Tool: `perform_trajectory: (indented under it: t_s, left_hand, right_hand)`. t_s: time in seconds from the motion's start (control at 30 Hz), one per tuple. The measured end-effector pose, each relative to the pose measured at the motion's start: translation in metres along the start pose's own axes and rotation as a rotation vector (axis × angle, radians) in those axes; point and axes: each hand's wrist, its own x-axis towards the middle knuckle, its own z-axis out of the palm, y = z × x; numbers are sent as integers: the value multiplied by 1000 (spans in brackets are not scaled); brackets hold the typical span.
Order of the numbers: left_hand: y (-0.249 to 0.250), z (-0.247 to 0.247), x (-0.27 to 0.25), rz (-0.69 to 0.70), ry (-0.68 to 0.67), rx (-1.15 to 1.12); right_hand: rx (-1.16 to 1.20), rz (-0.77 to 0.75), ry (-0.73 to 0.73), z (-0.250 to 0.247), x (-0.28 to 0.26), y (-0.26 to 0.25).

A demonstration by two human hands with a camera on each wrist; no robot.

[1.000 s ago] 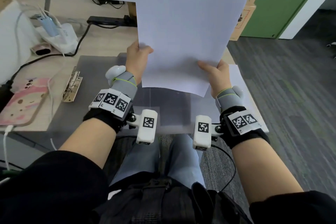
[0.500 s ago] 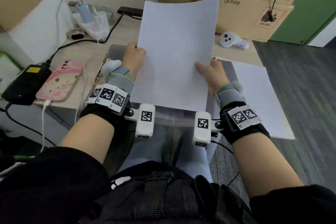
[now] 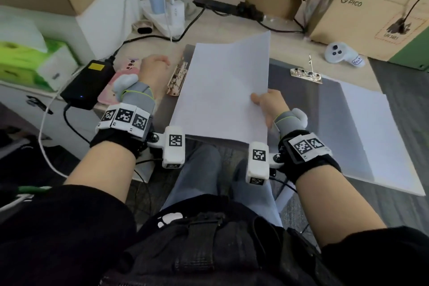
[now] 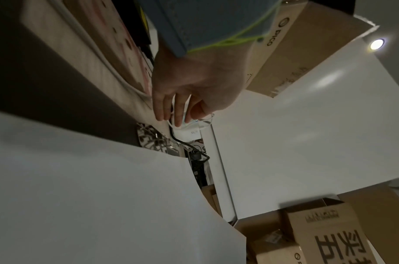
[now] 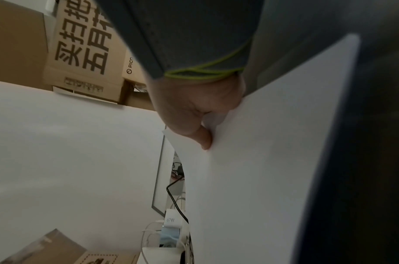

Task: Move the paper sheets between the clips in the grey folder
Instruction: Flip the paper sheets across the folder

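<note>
The grey folder (image 3: 301, 100) lies open on the desk. A metal clip (image 3: 177, 78) sits on its left part and a second clip (image 3: 306, 74) with a raised lever on its right part. White paper sheets (image 3: 222, 90) hover slanted over the folder's left half, just right of the left clip. My right hand (image 3: 260, 102) pinches their right edge, its thumb (image 5: 204, 139) on top. My left hand (image 3: 154, 62) is off the paper, left of the left clip (image 4: 153, 141). Its fingers (image 4: 160, 110) hang relaxed and hold nothing.
More white paper (image 3: 376, 137) lies on the folder's right side. A pink phone (image 3: 123, 76) and a black power brick (image 3: 88, 83) sit to the left. Chargers and cables (image 3: 167, 11) lie behind; a white controller (image 3: 341, 54) and cardboard boxes (image 3: 371, 11) stand far right.
My left hand let go of the sheets and moved left, beside the left clip. The sheets came down toward the folder, held by my right hand alone.
</note>
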Motion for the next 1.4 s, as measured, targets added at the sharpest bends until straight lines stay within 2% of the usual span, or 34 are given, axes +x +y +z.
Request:
perform_trajectory:
  t_s: [0.2, 0.33, 0.43, 0.57, 0.73, 0.9, 1.1, 1.23, 1.4]
  left_hand:
    - [-12, -6, 11, -27, -206, 109]
    - [-11, 6, 13, -12, -223, 166]
    - [-8, 12, 15, 10, -150, 164]
    - [-3, 13, 21, -61, -224, 297]
    - [0, 17, 25, -79, -222, 424]
    - [-3, 18, 29, -87, -263, 292]
    - [5, 10, 13, -180, -102, -126]
    - [1, 0, 6, -228, -148, -70]
    - [2, -8, 0, -430, -313, 137]
  right_hand:
    - [-102, -9, 12, 15, 5, -2]
    - [-83, 60, -17, 17, 10, -5]
    - [-94, 76, -53, 14, 13, -7]
    - [-75, 99, -84, 13, 18, -9]
    - [-20, 95, -113, 12, 22, -6]
    - [-13, 65, -121, 11, 23, -2]
    - [-39, 33, -128, 13, 25, -2]
    - [-57, 32, -115, 14, 24, -1]
    - [-31, 19, -107, 15, 23, 0]
